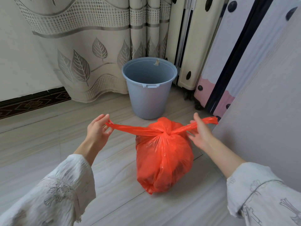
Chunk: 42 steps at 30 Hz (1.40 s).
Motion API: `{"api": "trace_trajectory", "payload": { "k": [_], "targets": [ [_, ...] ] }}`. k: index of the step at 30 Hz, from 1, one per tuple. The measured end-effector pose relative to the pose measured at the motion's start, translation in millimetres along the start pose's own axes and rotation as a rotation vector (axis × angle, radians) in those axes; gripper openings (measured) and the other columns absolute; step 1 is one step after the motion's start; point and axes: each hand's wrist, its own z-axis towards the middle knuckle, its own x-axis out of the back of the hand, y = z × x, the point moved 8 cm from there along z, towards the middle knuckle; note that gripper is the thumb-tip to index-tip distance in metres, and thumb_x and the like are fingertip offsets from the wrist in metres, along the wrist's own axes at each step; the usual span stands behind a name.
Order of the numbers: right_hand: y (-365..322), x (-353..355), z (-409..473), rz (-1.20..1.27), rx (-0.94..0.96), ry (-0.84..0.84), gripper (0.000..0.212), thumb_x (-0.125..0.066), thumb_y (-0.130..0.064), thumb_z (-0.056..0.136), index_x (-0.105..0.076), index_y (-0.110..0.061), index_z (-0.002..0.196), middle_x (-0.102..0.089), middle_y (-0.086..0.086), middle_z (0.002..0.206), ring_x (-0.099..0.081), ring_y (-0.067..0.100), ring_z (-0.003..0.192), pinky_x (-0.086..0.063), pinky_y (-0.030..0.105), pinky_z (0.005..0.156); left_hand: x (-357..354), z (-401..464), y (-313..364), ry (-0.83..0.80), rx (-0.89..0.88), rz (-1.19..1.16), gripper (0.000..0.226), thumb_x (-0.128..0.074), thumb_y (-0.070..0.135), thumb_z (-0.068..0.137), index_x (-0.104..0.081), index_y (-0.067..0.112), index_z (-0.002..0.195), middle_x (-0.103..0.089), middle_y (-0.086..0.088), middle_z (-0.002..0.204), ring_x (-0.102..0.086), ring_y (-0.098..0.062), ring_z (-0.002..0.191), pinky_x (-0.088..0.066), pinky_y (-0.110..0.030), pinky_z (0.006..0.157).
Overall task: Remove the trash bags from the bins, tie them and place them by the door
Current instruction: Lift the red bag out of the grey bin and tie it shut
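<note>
Sleeves point(53, 190) — knotted orange bag point(164, 159)

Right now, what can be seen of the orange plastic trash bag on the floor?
The orange plastic trash bag is thin, glossy, crinkled film, bulging with dark contents. It stands upright on the pale wood-look floor, in front of the blue-grey plastic bin. Its neck is gathered into a knot, two tails stretched sideways. The left hand pinches one tail; the right hand holds the other.
</note>
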Motion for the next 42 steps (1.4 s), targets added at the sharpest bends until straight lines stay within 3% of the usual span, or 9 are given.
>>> {"api": "trace_trajectory", "payload": {
  "k": [2, 9, 13, 16, 20, 25, 29, 32, 42],
  "targets": [
    [10.6, 4.7, 1.0, -0.163, 0.016, 0.021, 0.056, -0.066, -0.046, 0.079, -0.053, -0.009, 0.119, -0.061, 0.008, 0.111, -0.060, 0.021, 0.102, -0.048, 0.033, 0.084, -0.6, 0.5, -8.1, 0.005, 0.001, 0.026, 0.043, -0.058, 0.008, 0.086, -0.044, 0.010, 0.126, -0.057, -0.003, 0.087, -0.056, -0.014, 0.086, -0.045, -0.039, 0.094],
    [4.1, -15.2, -2.8, -0.513, 0.326, 0.007, 0.027, -0.048, -0.023, 0.094, -0.067, -0.007, 0.083, -0.069, 0.015, 0.098, -0.062, 0.023, 0.091, -0.047, 0.038, 0.093, -11.4, -2.9, -46.3, -0.002, 0.193, 0.067, 0.048, -0.062, 0.035, 0.083, -0.045, 0.008, 0.119, -0.048, -0.009, 0.117, -0.047, -0.024, 0.119, -0.044, -0.038, 0.091],
    [2.4, -30.7, -7.8, -0.443, 0.293, -0.133, 0.035, -0.039, -0.024, 0.098, -0.059, -0.010, 0.074, -0.065, 0.012, 0.079, -0.063, 0.023, 0.078, -0.052, 0.039, 0.087, -33.7, -17.6, -79.7, -0.149, 0.401, 0.435, 0.044, -0.060, 0.049, 0.079, -0.054, 0.014, 0.105, -0.052, -0.003, 0.110, -0.050, -0.020, 0.103, -0.044, -0.035, 0.093],
    [5.3, -37.4, -14.1, -0.420, 0.263, -0.189, 0.039, -0.034, -0.026, 0.100, -0.057, -0.008, 0.075, -0.064, 0.011, 0.074, -0.061, 0.019, 0.068, -0.052, 0.029, 0.072, -59.8, -24.5, -93.1, -0.232, 0.429, 0.393, 0.032, -0.061, 0.041, 0.082, -0.047, 0.017, 0.065, -0.045, 0.002, 0.060, -0.043, -0.012, 0.062, -0.042, -0.023, 0.068],
    [9.7, -42.8, -18.3, -0.425, 0.224, -0.207, 0.044, -0.030, -0.030, 0.100, -0.055, -0.010, 0.069, -0.066, 0.006, 0.060, -0.062, 0.017, 0.062, -0.050, 0.027, 0.065, -67.6, -17.0, -104.1, -0.129, 0.299, 0.452, 0.034, -0.053, 0.035, 0.089, -0.047, 0.018, 0.061, -0.039, 0.007, 0.030, -0.033, -0.005, 0.029, -0.032, -0.016, 0.042],
    [-1.9, -57.0, -22.6, -0.401, 0.335, -0.217, 0.049, -0.033, -0.031, 0.099, -0.053, -0.012, 0.058, -0.065, 0.002, 0.051, -0.062, 0.022, 0.071, -0.048, 0.035, 0.084, -99.6, -21.1, -68.5, -0.170, -0.120, 0.315, 0.039, -0.034, 0.031, 0.098, -0.045, 0.016, 0.063, -0.054, -0.001, 0.055, -0.052, -0.018, 0.058, -0.044, -0.030, 0.063],
    [-19.1, -81.4, -32.3, 0.001, 0.240, -0.341, 0.046, -0.032, -0.032, 0.100, -0.036, -0.013, 0.058, -0.047, -0.003, 0.036, -0.060, 0.020, 0.052, -0.048, 0.034, 0.070, -117.8, -22.5, -46.2, -0.270, -0.011, -0.101, 0.041, -0.026, 0.035, 0.099, -0.034, 0.016, 0.064, -0.030, 0.008, 0.035, -0.034, -0.009, 0.033, -0.044, -0.019, 0.048],
    [-22.9, -103.7, -50.4, 0.205, 0.123, -0.450, 0.049, -0.029, -0.037, 0.100, -0.028, -0.016, 0.056, -0.029, -0.004, 0.036, -0.035, 0.012, 0.033, -0.046, 0.031, 0.061, -105.3, -9.5, -10.6, -0.161, -0.068, -0.076, 0.042, -0.022, 0.035, 0.100, -0.031, 0.017, 0.063, -0.020, 0.011, 0.029, -0.018, -0.005, 0.025, -0.028, -0.010, 0.034],
    [0.2, -133.7, -87.1, -0.059, 0.104, -0.673, 0.047, -0.029, -0.033, 0.100, -0.026, -0.017, 0.056, -0.021, -0.006, 0.039, -0.024, 0.010, 0.034, -0.046, 0.025, 0.055, -34.7, 17.0, 37.5, 0.139, -0.126, 0.048, 0.040, -0.024, 0.028, 0.100, -0.028, 0.017, 0.062, -0.019, 0.011, 0.023, -0.017, -0.003, 0.020, -0.015, -0.006, 0.030]
  ]
}}
